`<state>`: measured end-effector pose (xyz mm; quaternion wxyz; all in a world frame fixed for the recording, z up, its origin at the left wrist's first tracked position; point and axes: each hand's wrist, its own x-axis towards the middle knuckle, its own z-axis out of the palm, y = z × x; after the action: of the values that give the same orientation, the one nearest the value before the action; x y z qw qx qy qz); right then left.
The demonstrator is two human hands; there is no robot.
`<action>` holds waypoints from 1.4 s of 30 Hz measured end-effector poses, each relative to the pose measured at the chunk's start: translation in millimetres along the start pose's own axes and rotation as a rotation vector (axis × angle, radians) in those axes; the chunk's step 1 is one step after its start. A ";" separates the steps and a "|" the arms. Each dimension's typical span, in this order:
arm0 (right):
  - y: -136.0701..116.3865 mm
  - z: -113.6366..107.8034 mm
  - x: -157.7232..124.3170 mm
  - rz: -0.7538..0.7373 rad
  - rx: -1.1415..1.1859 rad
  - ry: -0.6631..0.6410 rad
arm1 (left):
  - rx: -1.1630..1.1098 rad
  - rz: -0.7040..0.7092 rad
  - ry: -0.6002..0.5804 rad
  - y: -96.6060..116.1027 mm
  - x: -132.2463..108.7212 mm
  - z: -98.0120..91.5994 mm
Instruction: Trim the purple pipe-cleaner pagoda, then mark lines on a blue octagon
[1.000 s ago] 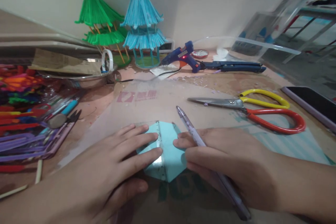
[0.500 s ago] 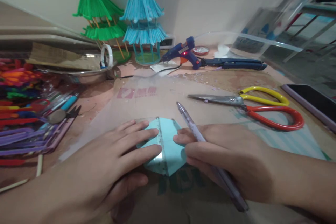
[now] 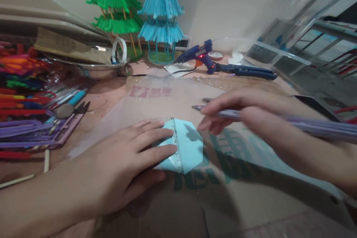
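Observation:
My left hand [image 3: 125,160] lies flat with fingers spread, pressing a clear ruler [image 3: 176,150] onto a light blue paper piece [image 3: 189,145] on the cardboard sheet [image 3: 223,193]. My right hand [image 3: 251,113] hovers above and to the right of the paper, fingers closed round a purple pen [image 3: 306,124] held nearly level, its tip pointing left. The hand casts a shadow on the paper. The pen and the right forearm are blurred by motion.
Green [image 3: 114,11] and blue [image 3: 161,15] stick pagodas stand at the back wall. A blue glue gun [image 3: 200,55] lies behind the cardboard. A metal bowl [image 3: 92,68] and colourful sticks [image 3: 25,93] fill the left. A dark phone [image 3: 318,108] lies at the right.
My right hand has lifted off the paper and swung up and right, turning the pen level. It now hides the scissors. The view shifted slightly; my left hand stays on the ruler.

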<state>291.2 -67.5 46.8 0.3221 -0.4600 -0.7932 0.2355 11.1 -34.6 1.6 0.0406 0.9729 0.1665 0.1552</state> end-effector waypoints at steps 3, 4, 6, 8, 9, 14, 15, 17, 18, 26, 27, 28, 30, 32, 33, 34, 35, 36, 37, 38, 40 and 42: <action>-1.2 19.8 30.5 0.055 0.126 -0.093 | 0.001 -0.005 -0.008 -0.8 -1.4 1.0; 0.6 26.3 39.4 0.072 0.184 -0.097 | 0.003 -0.007 -0.010 -0.9 -1.8 1.1; 7.3 38.1 53.1 0.122 0.299 -0.068 | 0.010 -0.013 -0.010 -1.0 -2.1 1.0; 16.5 47.4 60.9 0.175 0.390 -0.037 | 0.014 -0.021 -0.008 -1.1 -1.8 1.0; 21.1 51.0 62.8 0.190 0.432 -0.019 | 0.011 -0.026 -0.007 -1.2 -1.7 1.1; 35.9 57.9 61.0 0.180 0.530 0.053 | -0.015 -0.060 0.009 -0.8 -6.5 5.6; 36.5 57.7 60.2 0.179 0.506 0.065 | -0.015 -0.069 0.009 -0.1 -8.6 7.4; 35.9 56.8 59.3 0.176 0.453 0.093 | -0.003 -0.097 0.018 2.3 -12.5 11.0; 35.1 56.4 59.3 0.175 0.431 0.106 | 0.008 -0.127 0.029 3.7 -13.9 12.5; 27.7 55.7 61.0 0.228 0.272 0.099 | 0.043 -0.135 0.015 5.0 -15.3 8.7; 27.5 55.7 61.0 0.229 0.267 0.094 | 0.050 -0.151 0.015 4.6 -16.1 8.1; 27.4 55.6 60.8 0.227 0.265 0.088 | 0.053 -0.161 0.011 4.2 -16.8 7.7; 27.5 55.4 60.6 0.222 0.271 0.077 | 0.042 -0.154 0.001 3.6 -17.1 7.3; 27.5 55.2 60.7 0.222 0.277 0.072 | 0.015 -0.128 0.000 3.0 -15.5 7.1; 27.4 55.1 60.7 0.222 0.277 0.072 | 0.004 -0.124 0.002 2.7 -14.3 7.1; 27.2 55.0 60.8 0.223 0.274 0.071 | -0.003 -0.126 0.005 2.4 -13.2 7.0; 27.0 55.0 60.9 0.224 0.268 0.071 | -0.008 -0.133 0.011 2.2 -12.2 7.0; 26.8 54.9 61.0 0.221 0.262 0.074 | -0.012 -0.135 0.015 2.0 -11.5 7.0; 26.7 54.9 60.9 0.219 0.258 0.075 | -0.013 -0.135 0.017 1.9 -11.1 6.9; 26.6 54.9 60.8 0.214 0.258 0.075 | -0.014 -0.133 0.014 1.8 -11.0 6.9; 26.6 55.0 60.4 0.203 0.266 0.074 | -0.013 -0.125 0.007 1.6 -11.4 6.7; 26.9 55.2 60.0 0.197 0.276 0.071 | -0.011 -0.116 -0.003 1.3 -12.3 6.8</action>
<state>244.4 -6.3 8.8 0.3852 -0.4951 -0.6924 0.3564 2.6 -40.1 -8.2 0.0552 0.9616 0.2219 0.1519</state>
